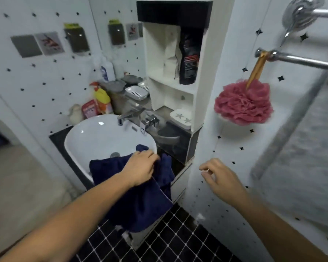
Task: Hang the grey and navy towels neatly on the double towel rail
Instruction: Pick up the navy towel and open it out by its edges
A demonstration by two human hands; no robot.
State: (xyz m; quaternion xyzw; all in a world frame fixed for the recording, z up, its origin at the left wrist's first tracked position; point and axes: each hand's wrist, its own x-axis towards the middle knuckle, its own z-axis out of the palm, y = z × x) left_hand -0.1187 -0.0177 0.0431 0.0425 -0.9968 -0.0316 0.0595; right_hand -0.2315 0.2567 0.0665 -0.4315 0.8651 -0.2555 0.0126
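The navy towel (140,201) lies draped over the front rim of the white sink (95,140) and hangs down toward the floor. My left hand (140,167) rests on its upper part with the fingers closed on the cloth. My right hand (220,178) hovers to the right, in front of the white tiled wall, fingers loosely curled and holding nothing. The grey towel (299,144) hangs from the chrome double towel rail (303,60) at the right edge, partly cut off by the frame.
A pink bath sponge (243,103) hangs from the rail's left end. A white shelf unit (170,72) holds a black pouch. Bottles and soap dishes crowd the ledge behind the chrome tap (129,116). Black floor tiles lie below.
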